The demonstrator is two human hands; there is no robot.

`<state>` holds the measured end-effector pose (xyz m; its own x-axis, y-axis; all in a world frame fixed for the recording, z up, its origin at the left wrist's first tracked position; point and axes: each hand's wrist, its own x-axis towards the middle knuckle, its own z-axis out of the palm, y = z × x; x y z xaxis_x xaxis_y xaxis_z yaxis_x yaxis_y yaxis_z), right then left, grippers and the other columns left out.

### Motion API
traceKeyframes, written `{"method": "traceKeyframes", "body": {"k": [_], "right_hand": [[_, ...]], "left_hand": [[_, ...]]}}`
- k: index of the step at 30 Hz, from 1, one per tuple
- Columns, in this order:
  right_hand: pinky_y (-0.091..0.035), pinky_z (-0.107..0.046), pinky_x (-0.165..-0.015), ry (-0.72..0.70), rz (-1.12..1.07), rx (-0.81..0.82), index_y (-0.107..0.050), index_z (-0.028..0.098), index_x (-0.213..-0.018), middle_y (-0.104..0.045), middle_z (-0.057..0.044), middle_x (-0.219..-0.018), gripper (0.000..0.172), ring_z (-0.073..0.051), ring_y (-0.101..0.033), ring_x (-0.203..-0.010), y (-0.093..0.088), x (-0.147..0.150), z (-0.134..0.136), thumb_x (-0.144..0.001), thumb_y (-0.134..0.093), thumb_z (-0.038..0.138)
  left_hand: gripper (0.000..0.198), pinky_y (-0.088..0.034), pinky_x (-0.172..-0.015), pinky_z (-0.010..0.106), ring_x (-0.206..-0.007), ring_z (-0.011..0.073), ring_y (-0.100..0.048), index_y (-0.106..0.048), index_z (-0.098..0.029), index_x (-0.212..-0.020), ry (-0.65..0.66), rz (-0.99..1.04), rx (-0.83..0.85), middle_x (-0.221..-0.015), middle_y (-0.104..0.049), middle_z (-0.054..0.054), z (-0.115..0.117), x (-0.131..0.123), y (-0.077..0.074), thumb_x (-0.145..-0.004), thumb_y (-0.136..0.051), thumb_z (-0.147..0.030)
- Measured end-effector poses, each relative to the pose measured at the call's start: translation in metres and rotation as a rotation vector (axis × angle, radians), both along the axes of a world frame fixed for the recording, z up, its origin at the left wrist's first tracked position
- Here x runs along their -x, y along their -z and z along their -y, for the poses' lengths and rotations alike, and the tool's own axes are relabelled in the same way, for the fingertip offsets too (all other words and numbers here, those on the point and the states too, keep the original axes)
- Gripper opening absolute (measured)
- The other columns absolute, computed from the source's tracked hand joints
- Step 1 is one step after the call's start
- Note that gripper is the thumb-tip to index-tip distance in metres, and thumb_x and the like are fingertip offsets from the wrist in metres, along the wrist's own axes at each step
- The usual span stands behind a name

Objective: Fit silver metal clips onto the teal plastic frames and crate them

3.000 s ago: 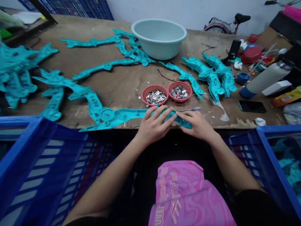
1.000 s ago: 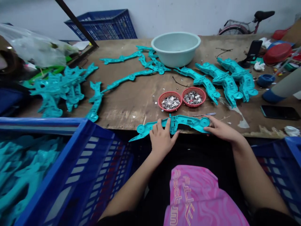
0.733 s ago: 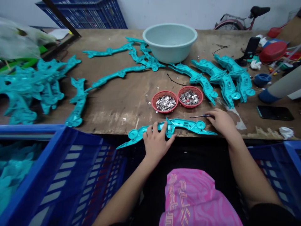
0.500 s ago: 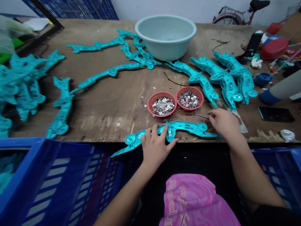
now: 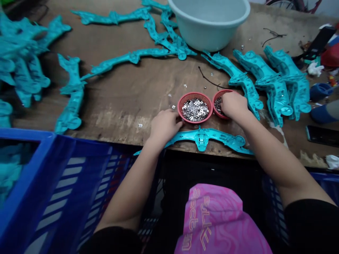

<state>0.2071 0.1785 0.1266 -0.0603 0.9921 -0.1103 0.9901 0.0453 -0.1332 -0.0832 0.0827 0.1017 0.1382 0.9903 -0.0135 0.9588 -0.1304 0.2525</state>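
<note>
My right hand (image 5: 233,106) reaches into a small red mesh basket (image 5: 220,92) of silvery metal pieces, its fingers hiding most of the contents. Whether it holds any piece is hidden. My left hand (image 5: 164,125) lies on the wooden table (image 5: 127,106) with its fingertips at the rim of a matching red basket (image 5: 194,94), which is heaped with similar metal pieces (image 5: 195,109). Just below both hands, a teal moulded plastic part (image 5: 203,138) lies along the table's front edge, touching neither hand.
Teal plastic parts lie across the table, with a pile at left (image 5: 23,60) and a stack at right (image 5: 278,84). A pale green basin (image 5: 209,24) stands at the back. Blue crates (image 5: 66,176) flank my lap, which has pink cloth (image 5: 212,218).
Both hands have left the teal part and moved up to the baskets, the right one reaching in. The small screwdriver no longer shows. The view has tilted down toward the table.
</note>
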Motion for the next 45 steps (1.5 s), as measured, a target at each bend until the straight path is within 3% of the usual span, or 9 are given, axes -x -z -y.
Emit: {"method": "traceKeyframes", "body": {"k": [7,15,21,25,28,32,36,41,45], "right_hand": [[-0.061,-0.057,-0.104,-0.105,0.074,-0.054,-0.083,0.01,-0.106,-0.079,-0.027,-0.107,0.022,-0.042,-0.076,-0.111,0.02,-0.017,0.004,-0.095,-0.07,0.024],[-0.054,-0.061,-0.114,-0.04,-0.119,-0.08,-0.083,0.012,-0.097,-0.079,-0.022,-0.103,0.017,-0.045,-0.073,-0.114,-0.011,-0.026,0.011,-0.088,-0.08,0.026],[-0.058,-0.04,-0.093,-0.077,-0.216,-0.141,-0.086,0.013,-0.093,-0.083,-0.012,-0.099,0.015,-0.03,-0.076,-0.096,-0.016,-0.038,0.029,-0.085,-0.074,0.019],[-0.057,-0.039,-0.094,-0.132,-0.265,-0.147,-0.089,0.015,-0.097,-0.085,-0.011,-0.099,0.017,-0.028,-0.076,-0.097,-0.016,-0.045,0.037,-0.089,-0.075,0.021],[-0.058,-0.041,-0.095,-0.16,-0.326,-0.167,-0.09,0.017,-0.105,-0.086,-0.011,-0.101,0.021,-0.029,-0.077,-0.097,-0.018,-0.048,0.042,-0.09,-0.079,0.026],[-0.06,-0.042,-0.096,-0.183,-0.417,-0.24,-0.092,0.021,-0.108,-0.087,-0.011,-0.102,0.023,-0.031,-0.08,-0.096,-0.021,-0.049,0.055,-0.095,-0.078,0.033],[-0.061,-0.043,-0.101,-0.223,-0.491,-0.235,-0.093,0.024,-0.107,-0.088,-0.009,-0.107,0.021,-0.032,-0.082,-0.104,-0.029,-0.052,0.078,-0.097,-0.076,0.032],[-0.064,-0.039,-0.091,-0.225,-0.634,-0.113,-0.092,0.023,-0.11,-0.088,-0.006,-0.098,0.021,-0.028,-0.083,-0.094,-0.033,-0.059,0.114,-0.096,-0.077,0.03],[-0.062,-0.036,-0.082,-0.153,-0.636,-0.071,-0.091,0.02,-0.105,-0.087,-0.008,-0.095,0.018,-0.025,-0.081,-0.086,-0.02,-0.063,0.132,-0.094,-0.079,0.028]], "left_hand": [[0.022,-0.061,-0.088,0.052,-0.101,0.0377,-0.073,-0.087,-0.024,-0.112,-0.055,0.028,0.028,-0.108,-0.078,0.014,-0.01,0.01,0.002,-0.099,-0.069,-0.028],[0.035,-0.059,-0.103,0.053,-0.12,0.0398,-0.071,-0.086,-0.017,-0.119,0.002,-0.075,0.045,-0.126,-0.077,0.02,-0.057,0.016,-0.004,-0.103,-0.055,-0.021],[0.031,-0.056,-0.105,0.048,-0.116,0.0359,-0.072,-0.085,-0.016,-0.117,-0.015,-0.088,0.041,-0.124,-0.08,0.02,-0.061,0.013,-0.004,-0.102,-0.058,-0.019],[0.019,-0.054,-0.099,0.039,-0.102,0.0277,-0.072,-0.083,-0.017,-0.107,0.019,0.113,0.06,-0.109,-0.082,0.011,-0.07,0.048,-0.012,-0.096,-0.068,-0.012],[0.006,-0.051,-0.09,0.032,-0.083,0.017,-0.065,-0.078,-0.014,-0.099,-0.071,0.345,0.003,-0.086,-0.076,0.002,-0.073,0.088,-0.023,-0.095,-0.075,-0.009],[0.008,-0.05,-0.078,0.029,-0.067,0.0089,-0.057,-0.069,-0.012,-0.098,-0.176,0.668,-0.052,-0.07,-0.065,-0.006,-0.056,0.121,-0.035,-0.1,-0.074,-0.007],[0.013,-0.051,-0.067,0.03,-0.066,0.0107,-0.062,-0.068,-0.018,-0.093,-0.109,0.86,-0.174,-0.073,-0.065,-0.005,-0.018,0.119,-0.037,-0.096,-0.079,-0.013],[0.01,-0.053,-0.07,0.033,-0.071,0.0148,-0.065,-0.07,-0.022,-0.094,-0.004,0.946,-0.228,-0.077,-0.067,-0.002,0.037,0.08,-0.034,-0.095,-0.079,-0.024],[0.005,-0.057,-0.076,0.034,-0.081,0.0185,-0.07,-0.069,-0.022,-0.098,0.168,0.91,-0.208,-0.089,-0.073,0.001,0.074,0.021,-0.035,-0.099,-0.073,-0.025]]}}
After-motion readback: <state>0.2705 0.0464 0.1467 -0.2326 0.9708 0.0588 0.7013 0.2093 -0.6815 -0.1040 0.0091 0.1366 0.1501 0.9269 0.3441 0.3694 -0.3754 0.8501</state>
